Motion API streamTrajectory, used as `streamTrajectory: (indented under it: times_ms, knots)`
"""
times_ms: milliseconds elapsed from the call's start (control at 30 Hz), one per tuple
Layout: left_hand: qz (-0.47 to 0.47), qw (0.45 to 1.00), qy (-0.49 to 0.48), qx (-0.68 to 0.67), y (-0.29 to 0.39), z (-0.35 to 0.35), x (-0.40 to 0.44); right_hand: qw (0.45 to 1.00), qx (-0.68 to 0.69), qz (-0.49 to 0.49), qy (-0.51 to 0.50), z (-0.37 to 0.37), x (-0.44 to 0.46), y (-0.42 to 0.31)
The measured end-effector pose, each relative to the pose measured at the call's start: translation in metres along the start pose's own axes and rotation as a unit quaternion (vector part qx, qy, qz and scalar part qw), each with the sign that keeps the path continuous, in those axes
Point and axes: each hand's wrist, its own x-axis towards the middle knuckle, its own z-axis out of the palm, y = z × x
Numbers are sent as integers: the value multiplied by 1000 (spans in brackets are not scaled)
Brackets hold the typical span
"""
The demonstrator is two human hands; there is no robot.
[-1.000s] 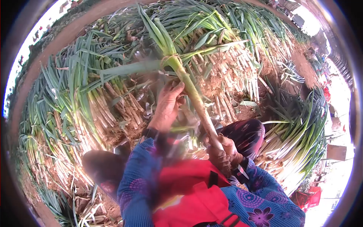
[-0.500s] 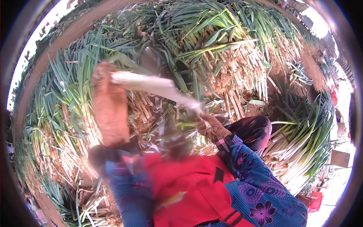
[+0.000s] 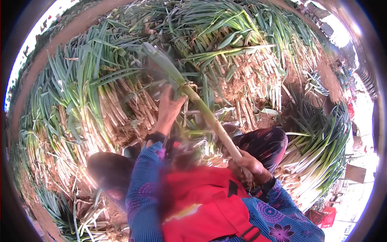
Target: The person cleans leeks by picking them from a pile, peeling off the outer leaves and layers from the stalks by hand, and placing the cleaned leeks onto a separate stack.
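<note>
Ground: brown soil [image 3: 329, 82], bare in patches between the heaps. Left side, a long heap [image 3: 96, 80] of green onions lies with leaves toward the top, pale stems and roots lower. Upper centre, a second heap [image 3: 252, 74], roots likewise lower. Right side, a third heap [image 3: 318, 155], stems visibly whiter. Loose leaf scraps [image 3: 271, 111] lie between heaps; stray stalks [image 3: 94, 224], lower left.

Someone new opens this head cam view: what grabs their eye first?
Probably the thick leek-like stalk slanting through the middle, its lower end in the right hand, the left hand beside its greener upper part. Next, the bright red garment at bottom centre, and the heaps of similar stalks on the ground ahead and to both sides.
</note>
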Motion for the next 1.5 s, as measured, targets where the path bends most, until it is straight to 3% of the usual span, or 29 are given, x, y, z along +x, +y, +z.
streamTrajectory:
  times_ms: [67,133,233,333,367,467,500,600,667,733,767,867,967,1033,1133,1267,1300,1500]
  knots:
    - [29,999,11,-23,13,7,9,999,5,-20,-29,-5,-6,7]
    - [-56,995,-26,-81,29,7,9,1000,18,-10,3,-5,-10,9]
    - [-62,993,-35,-99,25,-5,19,999,-24,8,49,-1,-8,6]
    - [-13,997,-8,-82,25,-7,17,992,-107,7,71,14,-3,-6]
    - [-14,999,28,-18,25,-8,17,986,-149,-9,74,12,4,-4]
    - [222,957,101,160,31,-2,-4,947,-297,-18,119,14,23,-5]
    - [246,955,52,155,36,1,-14,926,-349,-14,141,13,30,-8]
    - [278,948,-129,83,75,18,-69,893,-422,-124,91,-4,58,2]
    - [327,931,-114,114,91,17,-91,886,-424,-164,85,0,68,0]
    - [255,935,-142,203,61,-5,-84,946,-271,-135,111,-1,77,6]
    - [220,931,-156,245,43,-19,-78,973,-205,-40,100,2,70,-3]
    - [21,842,-258,474,10,-52,-69,1000,23,-10,0,-17,66,-1]
    - [101,935,25,338,1,-43,-49,984,154,7,-86,-33,56,2]
    - [256,858,180,407,9,-37,-25,971,214,17,-105,-34,47,6]
    - [272,860,191,386,33,-34,1,949,280,24,-145,-33,33,12]
    - [53,941,-5,335,33,-27,19,903,401,44,-146,-42,25,32]
    - [137,925,5,353,24,-22,16,902,411,44,-127,-44,26,36]
    - [222,922,96,303,-8,8,22,901,397,42,-171,-33,24,34]
